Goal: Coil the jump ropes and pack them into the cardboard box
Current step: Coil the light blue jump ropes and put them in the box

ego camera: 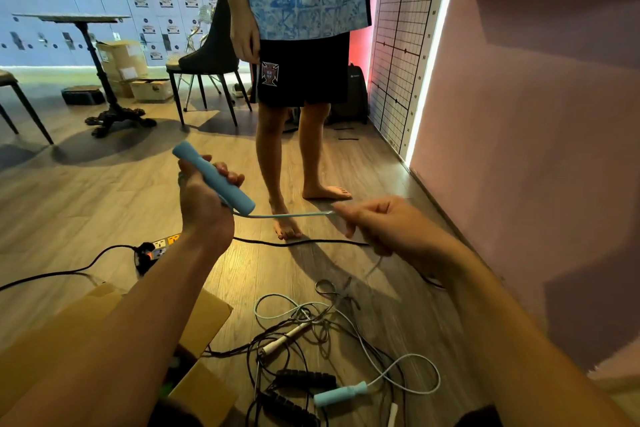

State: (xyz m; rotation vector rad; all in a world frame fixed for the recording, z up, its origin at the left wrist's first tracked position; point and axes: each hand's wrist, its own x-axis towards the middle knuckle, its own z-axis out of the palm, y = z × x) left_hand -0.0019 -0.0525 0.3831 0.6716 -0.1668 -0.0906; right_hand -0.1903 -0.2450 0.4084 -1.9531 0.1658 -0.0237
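- Head view: my left hand [204,201] is clenched round a light blue handle [214,178], held up in front of me with its cord end pointing down and to the right.
- My right hand [377,222] pinches the pale blue cord [287,216] just beside that handle, so a short stretch runs nearly taut between my two hands.
- The rest of that cord drops from my right hand to the floor [104,191] and ends at the second blue handle [341,393], which lies near my feet.
- That handle sits in a tangle of other ropes [311,326]: a white handle [287,336] and two black ribbed handles [304,378] with dark cords crossing over it.
- The cardboard box [204,319] stands open at my lower left, just beside the tangle; my left forearm hides most of it.
- To coil well, I judge I should keep the handle steady and draw the cord in even loops with my right hand, laying each into my left palm.
- I should pull slowly, since the blue cord passes among the dark ones and could snag or drag them along.
- Writing: the shorts [301,73] of a person standing ahead bear a crest, but I can read no words on it.
- The wall chart [401,45] on the right shows a grid with small numerals too small to read.
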